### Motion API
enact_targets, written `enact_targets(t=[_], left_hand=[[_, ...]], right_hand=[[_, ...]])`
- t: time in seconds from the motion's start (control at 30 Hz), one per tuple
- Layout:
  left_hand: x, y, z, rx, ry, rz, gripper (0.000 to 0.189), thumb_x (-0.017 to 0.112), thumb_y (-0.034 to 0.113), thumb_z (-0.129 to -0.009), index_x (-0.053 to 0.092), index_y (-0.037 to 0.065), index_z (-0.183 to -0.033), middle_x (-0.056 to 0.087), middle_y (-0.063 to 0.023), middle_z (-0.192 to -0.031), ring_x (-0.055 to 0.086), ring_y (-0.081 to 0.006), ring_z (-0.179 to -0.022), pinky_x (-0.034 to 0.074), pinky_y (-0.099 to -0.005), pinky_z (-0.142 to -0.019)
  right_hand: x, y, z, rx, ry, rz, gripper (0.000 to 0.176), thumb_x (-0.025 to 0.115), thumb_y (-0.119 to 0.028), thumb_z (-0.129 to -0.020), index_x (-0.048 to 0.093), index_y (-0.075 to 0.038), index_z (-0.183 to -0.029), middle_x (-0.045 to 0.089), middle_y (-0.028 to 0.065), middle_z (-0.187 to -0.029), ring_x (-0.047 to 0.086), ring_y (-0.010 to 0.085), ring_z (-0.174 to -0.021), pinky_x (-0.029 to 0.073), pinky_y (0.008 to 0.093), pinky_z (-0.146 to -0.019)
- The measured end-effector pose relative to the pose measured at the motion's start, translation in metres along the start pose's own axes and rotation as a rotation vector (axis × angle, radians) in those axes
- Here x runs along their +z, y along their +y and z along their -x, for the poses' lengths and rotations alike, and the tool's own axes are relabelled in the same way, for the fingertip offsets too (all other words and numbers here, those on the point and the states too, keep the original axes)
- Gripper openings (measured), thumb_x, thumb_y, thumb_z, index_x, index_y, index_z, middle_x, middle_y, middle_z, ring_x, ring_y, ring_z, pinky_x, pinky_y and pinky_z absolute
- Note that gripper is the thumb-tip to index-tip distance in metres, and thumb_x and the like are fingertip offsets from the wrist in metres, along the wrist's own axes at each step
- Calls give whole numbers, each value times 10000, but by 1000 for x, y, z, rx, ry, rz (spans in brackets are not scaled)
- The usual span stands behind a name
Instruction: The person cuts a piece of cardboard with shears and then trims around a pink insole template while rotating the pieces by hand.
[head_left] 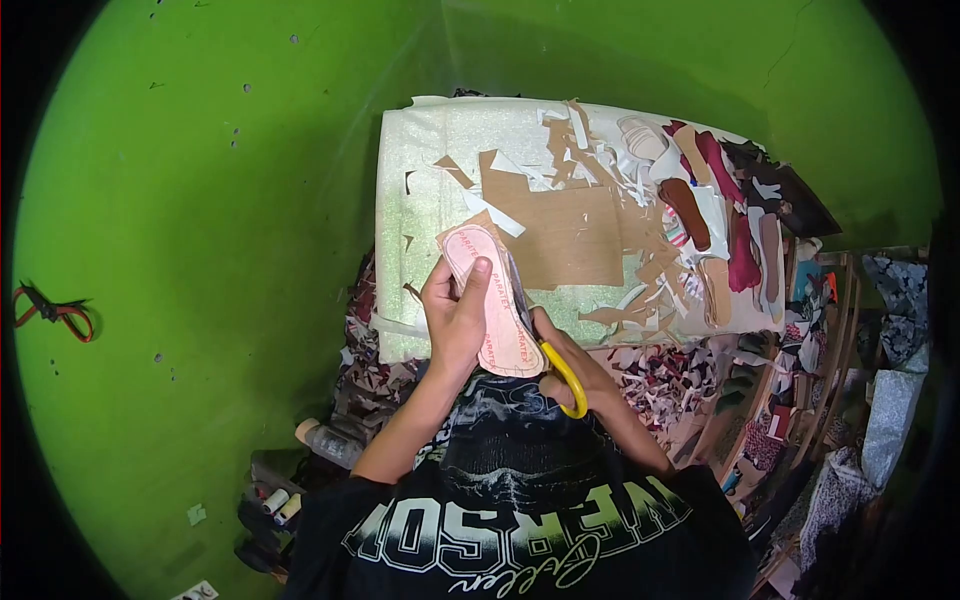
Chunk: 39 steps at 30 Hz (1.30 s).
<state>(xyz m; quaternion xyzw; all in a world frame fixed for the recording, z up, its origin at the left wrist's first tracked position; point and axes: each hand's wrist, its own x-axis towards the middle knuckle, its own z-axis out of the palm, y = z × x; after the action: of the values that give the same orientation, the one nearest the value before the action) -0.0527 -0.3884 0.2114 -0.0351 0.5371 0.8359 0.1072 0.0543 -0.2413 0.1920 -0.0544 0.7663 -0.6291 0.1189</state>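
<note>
The left hand grips the printed insole piece above the table's near edge, thumb on its face; the right hand is closed around the yellow-handled scissors, blades along the piece's right side. Beyond the table's near right corner, a wooden rack carries patterned material. The bottle's contents, lower left, are unclear.
</note>
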Motion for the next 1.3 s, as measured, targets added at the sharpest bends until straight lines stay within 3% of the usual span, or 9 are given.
enact_targets(t=[0.07,0.2,0.3,0.4,0.5,0.7,0.9,1.2,1.3], left_hand=[[-3,-4,-2,92,15,-97,224,638,127,-972,642,-31,-1130,684,-40,-925,595,-55,-767,489,-218,-674],[-4,-4,-2,140,36,-135,220,636,125,-973,641,-39,-1120,679,-45,-920,585,-54,-770,481,-216,-672],[-1,-3,0,147,57,-139,208,628,123,-978,639,-39,-1108,675,-48,-921,581,-55,-773,480,-219,-672],[-2,-8,0,177,90,-127,189,621,120,-982,633,-34,-1090,669,-46,-923,578,-56,-774,479,-223,-671],[-2,-9,-1,184,126,-93,172,613,115,-986,626,-29,-1078,661,-41,-923,575,-57,-771,478,-224,-666],[-2,-4,0,96,122,-46,166,609,112,-986,629,-14,-1093,662,-35,-930,579,-53,-767,478,-224,-667],[-3,-1,5,-76,32,69,206,609,124,-987,614,-4,-1148,673,-37,-964,606,-59,-798,491,-225,-696],[-2,5,1,-164,-1,182,310,595,105,-987,536,-1,-1272,655,-61,-1093,621,-81,-896,507,-239,-762],[-7,2,-1,-212,-38,171,315,598,110,-982,537,3,-1271,653,-67,-1096,623,-92,-913,502,-242,-785]], right_hand=[[5,-5,-1,-69,59,-19,840,639,-607,-817,310,20,-1268,461,228,-1101,493,359,-988,409,417,-937],[0,-24,-5,195,-90,-112,753,681,-449,-805,311,20,-1263,507,180,-980,486,317,-926,412,412,-901],[8,-20,-5,62,17,19,682,664,-276,-768,312,28,-1267,520,153,-918,497,300,-874,428,417,-849],[8,-34,-8,172,-34,-31,700,684,-267,-790,313,54,-1290,543,170,-914,519,327,-865,432,432,-833],[19,-10,-6,49,42,42,662,700,-270,-810,344,70,-1253,562,203,-910,520,378,-833,441,438,-799],[15,-33,-17,175,77,55,559,786,-152,-741,373,25,-1072,564,235,-858,526,488,-769,468,473,-725],[12,-35,-24,36,111,70,689,840,-137,-647,318,-16,-1081,545,241,-809,511,517,-775,465,473,-704],[8,-28,-21,234,48,88,710,841,-218,-622,334,-29,-1081,534,251,-822,491,536,-798,444,475,-694],[10,-26,-20,186,116,147,758,856,-305,-631,336,-34,-1111,545,258,-824,499,535,-798,448,477,-713]])
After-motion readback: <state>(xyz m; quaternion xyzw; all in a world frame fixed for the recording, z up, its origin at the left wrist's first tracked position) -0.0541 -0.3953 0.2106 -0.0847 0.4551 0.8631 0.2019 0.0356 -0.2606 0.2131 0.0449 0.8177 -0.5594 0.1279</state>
